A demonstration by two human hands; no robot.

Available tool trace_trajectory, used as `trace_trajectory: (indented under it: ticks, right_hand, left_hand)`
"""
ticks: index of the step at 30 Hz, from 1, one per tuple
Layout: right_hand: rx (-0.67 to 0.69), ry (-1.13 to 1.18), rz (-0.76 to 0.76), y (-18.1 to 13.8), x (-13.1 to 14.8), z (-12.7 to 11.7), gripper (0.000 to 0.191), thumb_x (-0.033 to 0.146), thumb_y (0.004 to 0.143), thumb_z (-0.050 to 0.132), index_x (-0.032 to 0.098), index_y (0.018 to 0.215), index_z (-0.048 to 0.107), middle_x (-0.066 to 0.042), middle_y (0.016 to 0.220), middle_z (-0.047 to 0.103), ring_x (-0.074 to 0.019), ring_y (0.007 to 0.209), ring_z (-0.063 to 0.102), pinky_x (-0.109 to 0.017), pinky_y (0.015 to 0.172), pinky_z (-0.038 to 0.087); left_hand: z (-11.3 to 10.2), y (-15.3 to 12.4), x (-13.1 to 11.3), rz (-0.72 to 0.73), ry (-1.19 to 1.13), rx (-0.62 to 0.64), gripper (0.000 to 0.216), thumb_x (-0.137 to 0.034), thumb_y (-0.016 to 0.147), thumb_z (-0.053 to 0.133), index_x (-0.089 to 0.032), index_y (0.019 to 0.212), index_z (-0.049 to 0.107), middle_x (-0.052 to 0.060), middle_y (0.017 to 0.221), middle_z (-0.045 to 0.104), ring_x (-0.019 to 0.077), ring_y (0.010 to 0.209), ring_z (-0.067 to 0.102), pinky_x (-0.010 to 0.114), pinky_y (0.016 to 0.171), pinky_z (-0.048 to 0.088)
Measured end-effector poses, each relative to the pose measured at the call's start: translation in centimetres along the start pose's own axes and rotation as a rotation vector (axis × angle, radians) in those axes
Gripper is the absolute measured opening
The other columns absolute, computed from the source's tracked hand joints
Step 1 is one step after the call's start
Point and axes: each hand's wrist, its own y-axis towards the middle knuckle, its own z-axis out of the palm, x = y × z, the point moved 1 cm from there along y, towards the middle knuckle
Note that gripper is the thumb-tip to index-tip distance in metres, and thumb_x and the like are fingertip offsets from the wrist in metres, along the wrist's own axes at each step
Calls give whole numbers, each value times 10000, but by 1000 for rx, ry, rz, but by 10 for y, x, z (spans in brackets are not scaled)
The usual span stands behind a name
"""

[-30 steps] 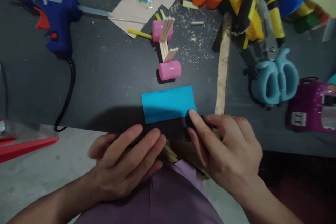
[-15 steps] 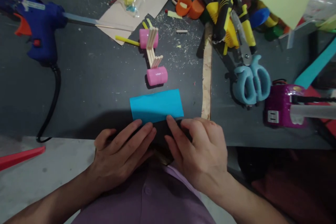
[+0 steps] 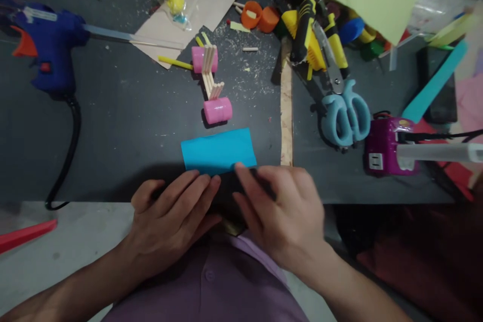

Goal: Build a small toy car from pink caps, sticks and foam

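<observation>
A bright blue piece of paper (image 3: 219, 150) lies on the dark grey table close to its front edge. My left hand (image 3: 171, 211) rests with its fingers stretched out flat, their tips at the paper's near edge. At the near right part of that edge, my right hand (image 3: 285, 206) touches with an outstretched index finger. Its thumb is apart from the index, and its other fingers are bent. Dark shadow between the hands hides the paper's nearest part. Just beyond the paper is a small craft piece of pale sticks (image 3: 209, 78) joining two pink cylinders (image 3: 218, 110).
To the left lies a blue glue gun (image 3: 56, 45) with a black cord. Blue-handled scissors (image 3: 345, 115), a yellow-black cutter (image 3: 304, 30) and a purple box-like device (image 3: 390, 146) are at right. A wooden strip (image 3: 287, 110) runs along the table; paper sheets and caps lie behind.
The whole view has shifted slightly, so the table items appear farther left. Both hands stay at the blue paper's near edge; the right hand looks slightly blurred.
</observation>
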Motion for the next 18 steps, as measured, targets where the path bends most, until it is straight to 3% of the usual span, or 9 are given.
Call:
trace_trajectory:
  ticks: [5, 14, 18]
  right_hand:
    - [49, 46, -7, 2, 9, 11, 345, 273, 1039, 489, 91, 1213, 725, -106, 856, 632, -263, 790, 484, -392, 683, 371]
    - [-22, -123, 29, -13, -19, -5, 268, 190, 962, 623, 36, 1153, 732, -120, 793, 614, -275, 777, 471, -387, 637, 338]
    - [-75, -54, -6, -5, -5, -3, 244, 195, 958, 623, 43, 1115, 732, -130, 842, 642, -272, 782, 497, -403, 655, 376]
  left_hand:
    - [-1, -2, 1, -18, 25, 5, 396, -339, 1002, 613, -74, 1295, 636, 145, 1106, 745, 267, 1053, 658, 429, 841, 383]
    - [-9, -30, 6, -106, 157, 0, 490, -336, 914, 732, -99, 1334, 639, 154, 1095, 709, 314, 1079, 619, 433, 864, 377]
    - [-10, -37, 8, -154, 124, -30, 525, -319, 895, 751, -143, 1371, 617, 138, 1111, 706, 315, 1112, 623, 427, 934, 405]
